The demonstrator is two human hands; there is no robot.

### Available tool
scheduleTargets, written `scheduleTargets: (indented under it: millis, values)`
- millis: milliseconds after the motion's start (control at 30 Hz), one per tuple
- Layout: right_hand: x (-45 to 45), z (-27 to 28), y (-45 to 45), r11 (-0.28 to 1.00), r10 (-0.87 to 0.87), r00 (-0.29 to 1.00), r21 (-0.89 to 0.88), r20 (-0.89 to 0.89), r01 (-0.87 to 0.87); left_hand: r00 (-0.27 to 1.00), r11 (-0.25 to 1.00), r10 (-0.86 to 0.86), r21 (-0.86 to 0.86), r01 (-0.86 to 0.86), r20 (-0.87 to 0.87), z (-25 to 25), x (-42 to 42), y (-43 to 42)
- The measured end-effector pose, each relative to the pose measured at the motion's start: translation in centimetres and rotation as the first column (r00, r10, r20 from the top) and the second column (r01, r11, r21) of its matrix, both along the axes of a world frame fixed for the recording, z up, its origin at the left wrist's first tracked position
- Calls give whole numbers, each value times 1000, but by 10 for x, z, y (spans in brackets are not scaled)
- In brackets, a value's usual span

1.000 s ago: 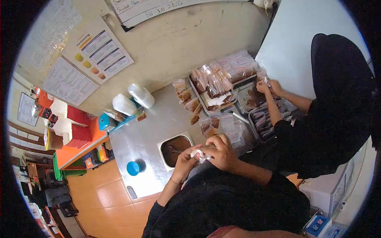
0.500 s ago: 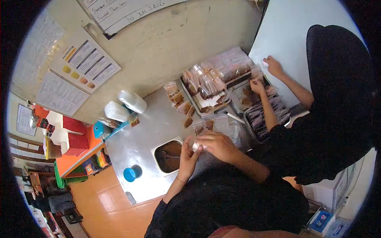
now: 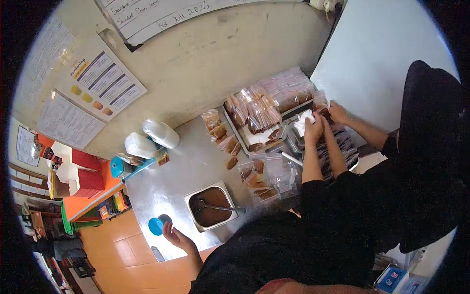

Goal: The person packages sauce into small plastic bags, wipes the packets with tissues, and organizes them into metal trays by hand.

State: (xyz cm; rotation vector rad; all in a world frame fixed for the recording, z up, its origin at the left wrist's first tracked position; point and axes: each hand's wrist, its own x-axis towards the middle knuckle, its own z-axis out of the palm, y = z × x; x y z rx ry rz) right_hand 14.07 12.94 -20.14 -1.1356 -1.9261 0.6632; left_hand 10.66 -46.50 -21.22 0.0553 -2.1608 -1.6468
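My left hand (image 3: 178, 238) is at the table's front edge beside a small blue cup (image 3: 156, 226), fingers apart and holding nothing. My right hand (image 3: 313, 132) reaches far across to the right, closed on a crumpled white tissue (image 3: 304, 121). It is above the trays, close against a co-worker's hand (image 3: 325, 122). A steel pan (image 3: 188, 200) of brown sauce with a ladle (image 3: 218, 208) in it stands between my two arms. Small sauce-filled bags (image 3: 259, 181) and clear plastic bags (image 3: 286, 176) lie just right of the pan.
A tray (image 3: 240, 134) of filled bags stands at the back, beside rows of packed bags (image 3: 289, 85). More filled bags (image 3: 215, 125) line its left side. White containers (image 3: 142, 145) stand at the table's far left. The co-worker (image 3: 416, 161) stands close on my right.
My hands have separated. The right one has moved far right to the trays with the white tissue; the left has dropped left towards the blue cup. The co-worker has shifted right.
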Motion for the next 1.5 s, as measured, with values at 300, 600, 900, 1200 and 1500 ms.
scheduleTargets:
  millis: [300, 600, 900, 1200, 1500]
  values:
    - [-15, -18, 55, 999, -29, 946, 49, 322, 14, 981, 966, -32, -246, 79, 190, -72, 42, -25]
    - [-10, -80, 67, 922, -133, 600, 320, 789, -217, 975, 918, -89, -363, 159, 202, -110, 44, -25]
    - [4, -86, 70, 968, 120, 636, 53, 762, -247, 986, 830, -85, -538, 150, 144, -98, 42, -9]
    - [0, -87, 70, 984, -18, 822, 158, 570, -88, 989, 827, -104, -544, 145, 105, -88, 39, -4]
    - [-3, -87, 62, 992, 68, 912, 68, 405, -104, 989, 808, -66, -575, 129, 129, -99, 40, -11]
